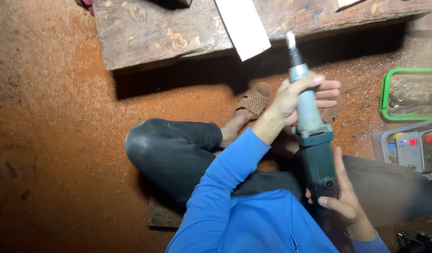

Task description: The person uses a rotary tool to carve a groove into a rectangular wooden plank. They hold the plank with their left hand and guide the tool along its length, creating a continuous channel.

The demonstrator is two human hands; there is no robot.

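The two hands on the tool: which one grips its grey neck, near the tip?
The left hand: it wraps the grey neck of the tool. The right hand holds the green body, lower down.

Green tray [383, 96] cut off at right (contents blurred), like the grey device [413, 147]

A rough, weathered wooden slab bench [145, 33] runs across the top of the view, casting a dark shadow on the reddish sawdust-strewn ground [47, 140]. A pale, planed wooden board [242, 27] lies tilted across the bench, its lower end overhanging the front edge. Two tan perforated sandals [256, 98] rest on the ground just below the bench. At the right edge sits a green-rimmed clear plastic container [409, 93]; just below it, a grey control unit with a red lit display [408, 146].
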